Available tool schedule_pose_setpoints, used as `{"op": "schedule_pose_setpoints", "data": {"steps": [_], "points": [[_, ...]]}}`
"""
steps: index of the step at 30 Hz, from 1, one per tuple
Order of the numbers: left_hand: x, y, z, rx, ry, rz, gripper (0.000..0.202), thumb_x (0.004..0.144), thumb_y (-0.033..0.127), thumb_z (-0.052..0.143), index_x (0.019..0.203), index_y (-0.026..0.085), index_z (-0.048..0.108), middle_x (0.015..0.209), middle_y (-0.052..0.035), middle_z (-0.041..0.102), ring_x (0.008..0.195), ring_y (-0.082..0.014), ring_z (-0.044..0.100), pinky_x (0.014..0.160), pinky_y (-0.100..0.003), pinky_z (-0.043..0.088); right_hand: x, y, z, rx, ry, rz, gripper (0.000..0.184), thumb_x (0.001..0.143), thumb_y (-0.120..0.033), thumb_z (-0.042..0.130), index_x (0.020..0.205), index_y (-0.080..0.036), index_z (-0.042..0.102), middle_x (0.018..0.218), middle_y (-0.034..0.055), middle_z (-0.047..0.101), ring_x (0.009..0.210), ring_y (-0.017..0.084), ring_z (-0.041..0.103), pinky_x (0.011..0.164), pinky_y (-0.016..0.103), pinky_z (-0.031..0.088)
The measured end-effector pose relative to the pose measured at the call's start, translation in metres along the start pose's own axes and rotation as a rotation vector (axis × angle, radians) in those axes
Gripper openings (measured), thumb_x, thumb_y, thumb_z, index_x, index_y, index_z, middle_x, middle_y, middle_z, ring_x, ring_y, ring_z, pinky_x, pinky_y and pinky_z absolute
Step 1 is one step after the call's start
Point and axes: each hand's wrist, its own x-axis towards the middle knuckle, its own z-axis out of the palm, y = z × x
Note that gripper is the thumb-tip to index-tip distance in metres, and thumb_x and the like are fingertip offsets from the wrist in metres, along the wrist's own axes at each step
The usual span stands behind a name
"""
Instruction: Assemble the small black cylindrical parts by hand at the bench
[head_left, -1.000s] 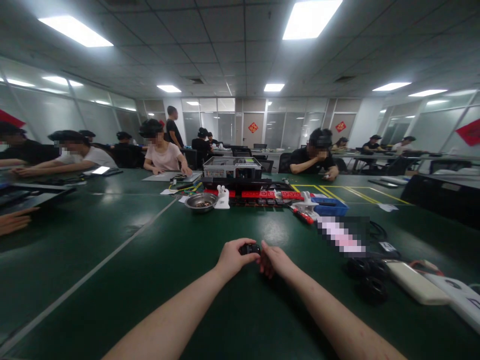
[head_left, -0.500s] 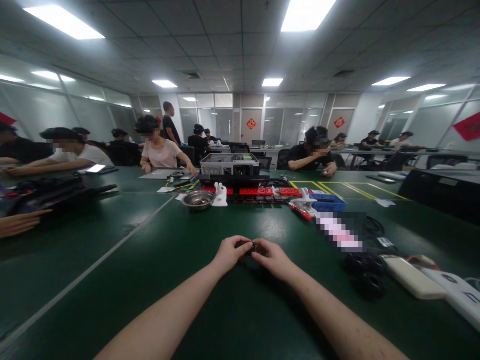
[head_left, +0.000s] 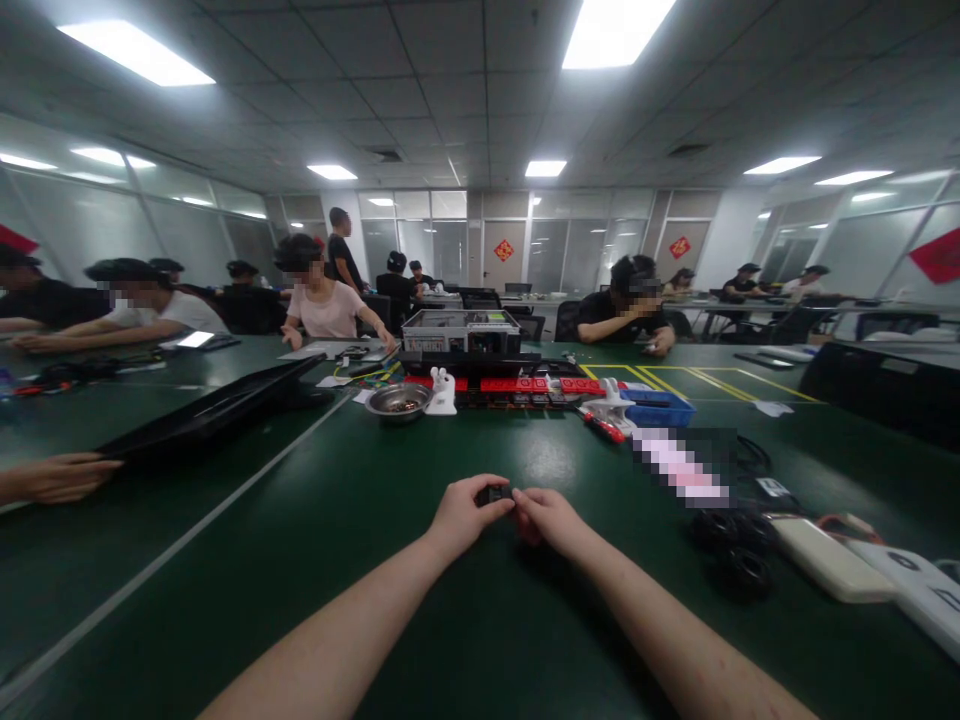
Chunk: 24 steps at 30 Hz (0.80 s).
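In the head view a small dark block-like part point(head_left: 496, 494) is held just above the green table; its exact kind I cannot make out. My left hand point(head_left: 460, 517) grips it between thumb and fingers from the left. The fingers of my right hand point(head_left: 550, 520) are pinched together at its right end, touching it. Beyond my hands stand a steel bowl point(head_left: 398, 403) with small copper-coloured pieces inside and a white rabbit-shaped stand point(head_left: 442, 392).
Behind the bowl lie red-and-black hardware strips point(head_left: 525, 386) and an open metal case point(head_left: 460, 331). A red-handled tool point(head_left: 603, 427) lies beside a blue tray point(head_left: 658, 407). To the right are black rings point(head_left: 731, 550) and a cream box point(head_left: 831, 560). A co-worker's hand point(head_left: 64, 477) holds a black panel point(head_left: 214, 413).
My hands have shifted their grip, so more of the dark part shows between them. At left, the co-worker's black panel has been tilted up and moved right.
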Motion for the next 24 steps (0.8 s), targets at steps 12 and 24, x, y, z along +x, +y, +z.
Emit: {"op": "schedule_pose_setpoints", "data": {"steps": [12,24], "points": [[0.002,-0.005,0.002,0.006,0.003,-0.036,0.035,0.066,0.044,0.053,0.088,0.019,0.061,0.082,-0.0034,0.063,0.074,-0.0161,0.056,0.067,-0.026,0.043,-0.002,-0.007,-0.005,0.110,0.012,0.058,0.032,0.077,-0.044,0.035,0.082,-0.014,0.048,0.059,0.0000,0.053,0.042,0.008,0.045,0.035,0.019,0.036],[-0.005,0.007,0.002,-0.018,0.030,0.044,0.031,0.065,0.037,0.056,0.091,0.019,0.061,0.088,-0.0040,0.062,0.082,-0.0175,0.055,0.073,-0.027,0.042,-0.004,-0.009,0.002,0.147,-0.009,0.063,0.041,0.076,-0.051,0.032,0.061,-0.015,0.044,0.043,-0.0029,0.045,0.035,0.008,0.043,0.035,0.019,0.035]]}}
